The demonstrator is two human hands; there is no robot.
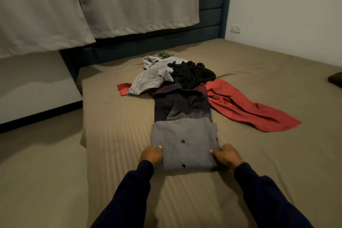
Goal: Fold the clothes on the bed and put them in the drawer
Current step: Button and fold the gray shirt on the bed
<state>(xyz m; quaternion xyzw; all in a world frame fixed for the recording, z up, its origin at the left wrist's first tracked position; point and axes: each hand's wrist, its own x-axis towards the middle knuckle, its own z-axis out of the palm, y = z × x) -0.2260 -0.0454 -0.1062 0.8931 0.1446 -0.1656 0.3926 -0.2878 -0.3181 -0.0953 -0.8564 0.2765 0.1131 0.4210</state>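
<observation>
Grey buttoned cotton shirt (pixel 182 142), half-folded, was pinched at both side edges by left hand (pixel 151 155) and right hand (pixel 226 155), seemingly to square its fold.

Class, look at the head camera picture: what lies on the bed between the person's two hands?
In the head view, the grey buttoned shirt lies between the left hand and the right hand, each gripping one side edge of it.

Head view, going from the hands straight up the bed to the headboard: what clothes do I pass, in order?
Folded grey button shirt, gripped by left hand and right hand → dark navy collared shirt → black garment → small green item → headboard.
</observation>
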